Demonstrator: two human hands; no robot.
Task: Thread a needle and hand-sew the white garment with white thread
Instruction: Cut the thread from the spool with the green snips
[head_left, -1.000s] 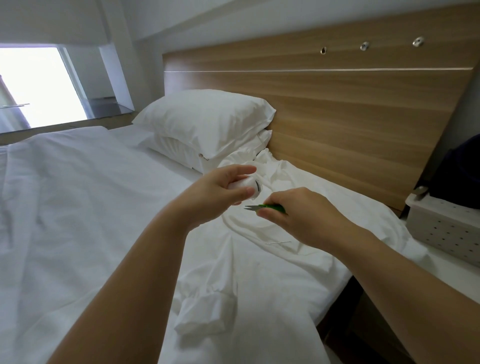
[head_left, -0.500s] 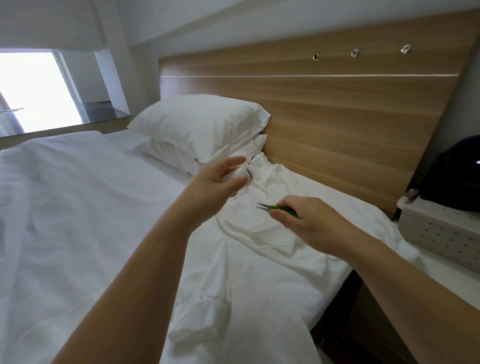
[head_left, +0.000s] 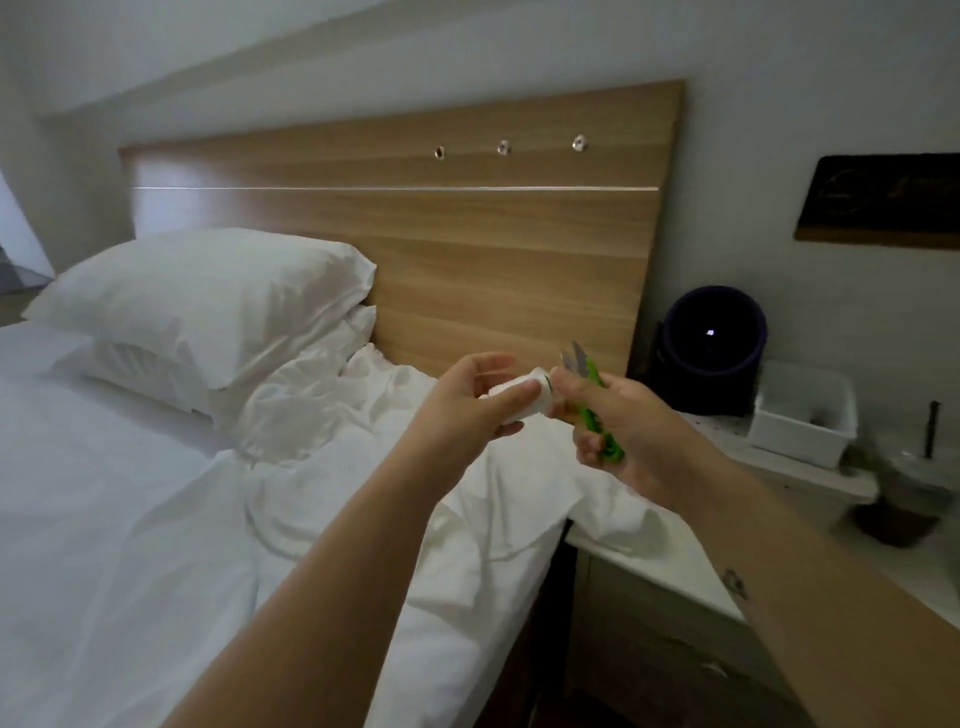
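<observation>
While pinching white thread spool (head_left: 530, 399) btwn thumb on top & fingers curled beneath, holds it sideways in L hand (head_left: 467, 402), one end face turned toward the R. Meets R hand (head_left: 631, 436) right there: R fingertips (head_left: 561, 378) touching spool's end, remaining fingers clenched round green snips (head_left: 597, 421) laid along the palm, grey blades poking up & away just beyond spool, blurred. Can't make out thread strand or needle, too fine at this res. Both hands raised mid-air, forearms reaching in from bottom of view, approx. over bed's R edge. White garment (head_left: 374, 415) not in either grip: lying crumpled on bed (head_left: 104, 493) below & to L of spool, apart from it, bunched up against lower of two stacked pillows (head_left: 208, 291). Hard to tell garment's edges from white bedding. Behind all that, wood headboard (head_left: 493, 249). Farther R, beside bed, nightstand (head_left: 665, 551) w/ white tub (head_left: 802, 421) & dark round object (head_left: 711, 338) near the wall.
</observation>
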